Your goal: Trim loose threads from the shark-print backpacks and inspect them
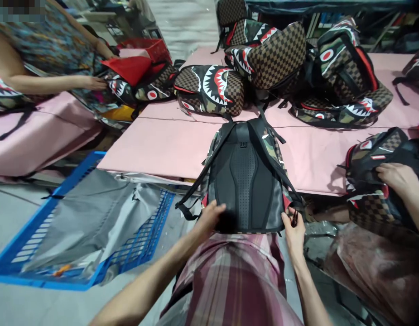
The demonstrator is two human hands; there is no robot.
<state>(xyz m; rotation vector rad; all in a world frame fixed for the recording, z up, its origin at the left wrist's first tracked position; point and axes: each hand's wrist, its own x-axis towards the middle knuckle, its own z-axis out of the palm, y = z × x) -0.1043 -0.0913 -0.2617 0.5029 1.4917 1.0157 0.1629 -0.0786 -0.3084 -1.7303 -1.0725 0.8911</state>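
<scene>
While the left hand (209, 219) curls its fingers over the bottom edge of the backpack (248, 181), gripping it at the lower left corner, the right hand (294, 233) rests against the lower right corner. It has a small dark tool (294, 219) pinched between thumb and fingers, but what kind of tool is too small to tell. The backpack lies in the lower centre of the frame, black padded back panel up. Its top points away and its bottom overhangs the near edge of the pink table (161, 145), just above the person's lap. Its shoulder straps (204, 165) trail loose down both sides, and no zip or opening shows from this side.

Judged from how things lie, this bag is only just in hand — gripped and squared up, with the tool not yet against any seam or thread.

Across the top of the frame sits a pile of like backpacks (270, 59) with shark-mouth prints. At lower left a blue crate (42, 212) holds only a crumpled grey sheet (93, 213).

At the right edge a co-worker's hand (396, 176) lies on another bag (368, 181) — and at upper left a second co-worker's hand (93, 83) reaches toward a red-lined bag (137, 88).
</scene>
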